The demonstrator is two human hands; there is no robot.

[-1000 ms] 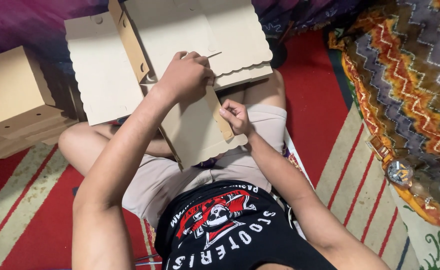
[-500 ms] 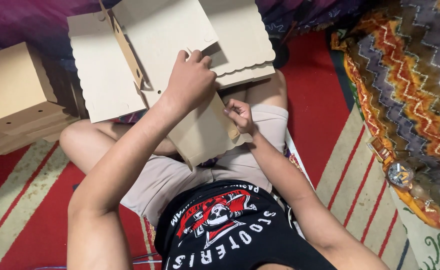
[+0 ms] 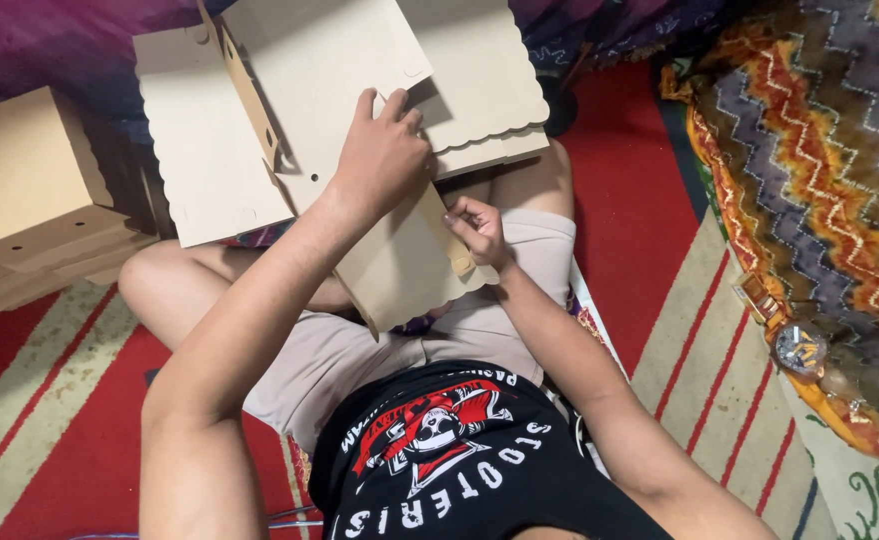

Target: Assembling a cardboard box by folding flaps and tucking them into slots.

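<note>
While the person sits cross-legged on a red striped rug (image 3: 650, 200), both hands are busy with a flat-packed cardboard box (image 3: 400, 265) resting across the lap. Left hand (image 3: 385, 150) is pressed down on top of the upper panel, fingers (image 3: 365, 105) curled over the fold where a scallop-edged flap (image 3: 480, 85) meets the main sheet, so it's clamped onto the cardboard rather than hanging loose. Right hand (image 3: 475, 225) sits lower and just to the right, fingertips pinched on a narrow cardboard tab (image 3: 457, 255) sticking out along the box's edge. So the box lies under the left palm and runs down between the two hands, tilted toward the knees. Can't tell how far the tab is tucked in, the fingers cover that bit.

Off to the left there's an already folded cardboard box (image 3: 30, 200) on the floor, well apart from the hands. On the right, a zigzag-patterned blanket (image 3: 810, 180) with a wristwatch (image 3: 798, 348) lying at its edge.
</note>
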